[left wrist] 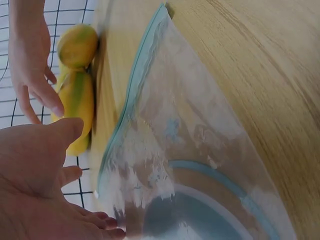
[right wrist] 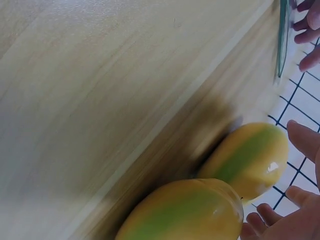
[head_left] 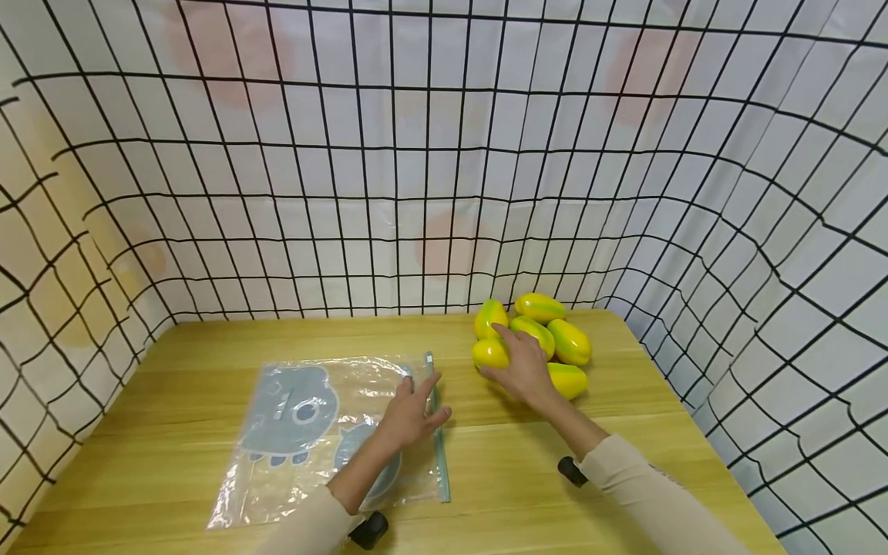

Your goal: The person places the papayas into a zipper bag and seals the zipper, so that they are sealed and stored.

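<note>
My right hand reaches over a group of yellow mangoes with green streaks, its thumb and fingers apart around the nearest left mango. In the right wrist view, that hand's fingers stand close beside a mango, with another mango in front. My left hand is over a clear zip bag with blue-grey printed shapes, fingers spread near its green zip strip. In the left wrist view the left fingertips are right at the bag's film, and the palm holds nothing.
More mangoes lie around the right hand, among them a back mango, a right mango and a front mango. The wooden table is bordered by a black wire grid before white cloth at the back and sides.
</note>
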